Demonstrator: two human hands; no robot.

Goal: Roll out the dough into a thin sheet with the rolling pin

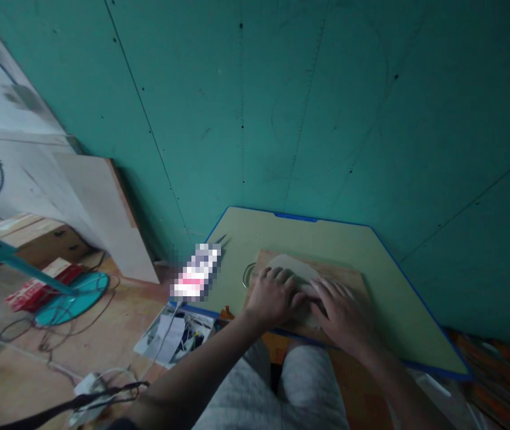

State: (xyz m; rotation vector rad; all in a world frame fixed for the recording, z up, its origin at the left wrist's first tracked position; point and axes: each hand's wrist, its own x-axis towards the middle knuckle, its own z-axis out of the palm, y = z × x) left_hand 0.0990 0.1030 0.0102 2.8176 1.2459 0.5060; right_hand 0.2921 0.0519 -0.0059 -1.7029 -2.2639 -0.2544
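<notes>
A pale flat sheet [291, 266] lies on a brown wooden board [345, 278], which rests on a low light-green table with a blue rim [398, 310]. My left hand [273, 294] presses down on the sheet's left part, fingers curled over it. Beside it, my right hand [342, 307] lies flat on the sheet's right part, fingers spread forward. The two hands almost touch in the middle. What lies under the palms is hidden.
A blurred-out package [196, 272] sits at the table's left edge, by a metal ring [246, 276]. Teal wall panels [309, 107] stand behind. On the floor to the left are a fan base [72, 297], cables, papers [165, 337], and a leaning white board [107, 215].
</notes>
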